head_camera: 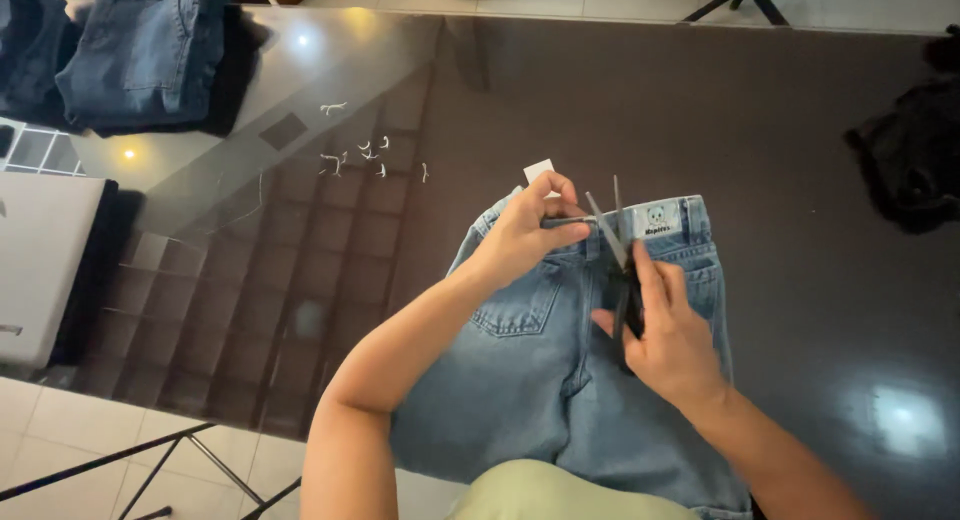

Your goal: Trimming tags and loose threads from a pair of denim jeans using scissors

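Observation:
A pair of light blue jeans lies back side up on a dark glossy table, waistband away from me. My left hand pinches the waistband near a belt loop. My right hand grips black-handled scissors, whose blades are parted and point at the waistband beside a pale label patch. A small white tag sticks out just beyond the waistband above my left hand.
Several white thread scraps lie on the table to the upper left. Folded blue jeans are stacked at the far left corner. A dark garment sits at the right edge. A white object lies at left.

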